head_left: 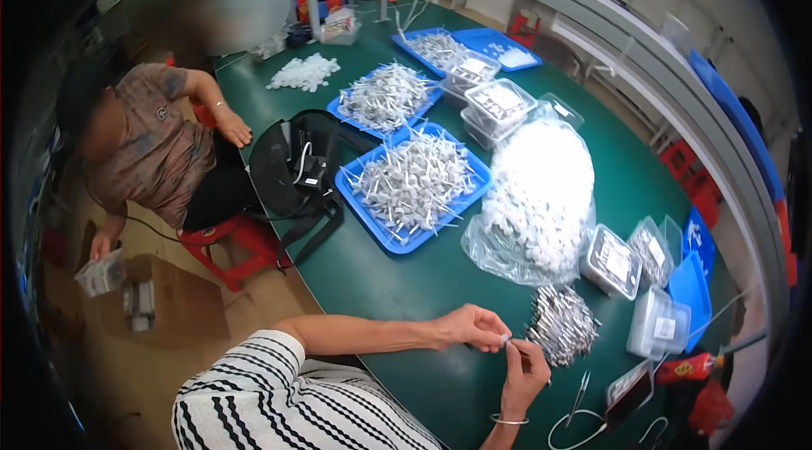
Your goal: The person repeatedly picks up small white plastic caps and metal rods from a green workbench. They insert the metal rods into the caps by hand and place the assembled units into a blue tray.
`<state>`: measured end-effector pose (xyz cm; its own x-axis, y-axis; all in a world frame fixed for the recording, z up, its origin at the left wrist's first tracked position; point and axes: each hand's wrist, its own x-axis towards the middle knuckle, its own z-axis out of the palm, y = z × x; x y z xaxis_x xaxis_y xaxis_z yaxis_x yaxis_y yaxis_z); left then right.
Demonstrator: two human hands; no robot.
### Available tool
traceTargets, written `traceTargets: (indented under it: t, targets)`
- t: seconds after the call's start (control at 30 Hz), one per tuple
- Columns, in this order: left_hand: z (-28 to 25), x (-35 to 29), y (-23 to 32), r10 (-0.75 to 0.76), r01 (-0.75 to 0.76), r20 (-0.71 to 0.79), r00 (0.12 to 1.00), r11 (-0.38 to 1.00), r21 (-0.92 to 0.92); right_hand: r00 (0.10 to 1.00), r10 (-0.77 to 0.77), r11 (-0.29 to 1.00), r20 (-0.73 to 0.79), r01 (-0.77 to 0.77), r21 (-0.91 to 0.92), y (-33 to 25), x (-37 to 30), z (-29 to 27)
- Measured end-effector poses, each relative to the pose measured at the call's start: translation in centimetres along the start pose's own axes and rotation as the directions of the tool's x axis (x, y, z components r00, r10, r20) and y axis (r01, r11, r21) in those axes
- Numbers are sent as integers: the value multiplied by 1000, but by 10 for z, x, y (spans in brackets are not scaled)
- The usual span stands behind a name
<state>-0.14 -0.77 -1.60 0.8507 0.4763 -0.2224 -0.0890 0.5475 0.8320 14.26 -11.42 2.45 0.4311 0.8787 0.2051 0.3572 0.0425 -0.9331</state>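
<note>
A small pale piece (505,337) sits at the meeting point of the two hands' fingertips. The left hand (468,327) has its thumb and forefinger pinched on it. The right hand (528,368) has curled fingers, the tips drawn in against the same spot; whether they grip the piece too is too small to tell.

Just right of the fingertips lies a heap of metal pins (564,327). Nearer the body, below and right of the right fingers, are tweezers (581,392), and past them a phone (630,395). Beyond the fingers, past the heap, a clear bag (486,257) is full of white bits (541,196); plastic boxes (611,261) stand to its right. Farther off, left of the bag, a blue tray (483,177) holds stemmed parts (410,183). All of it rests on a green table (406,285). Well left of the fingers, a seated person (152,145) holds a clear packet (101,272).
</note>
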Motion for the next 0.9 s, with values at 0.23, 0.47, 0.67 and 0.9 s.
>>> traceTargets:
  t: [0.23,0.47,0.67,0.9]
  targets:
    - [-2,-3,3,27,-29,-48,998,999,-29,992,121,984,30,-124,126,2,-3,4]
    - [-3,0,3,177,-174,-55,983,983,65,984,168,982,53,-172,78,-3,1,3]
    - [-4,-2,10,150,-144,-95,984,987,66,971,189,979,146,-175,-106,-11,9,0]
    - [-1,-2,18,1,-5,-92,996,999,-49,987,150,986,63,-154,58,-8,1,0]
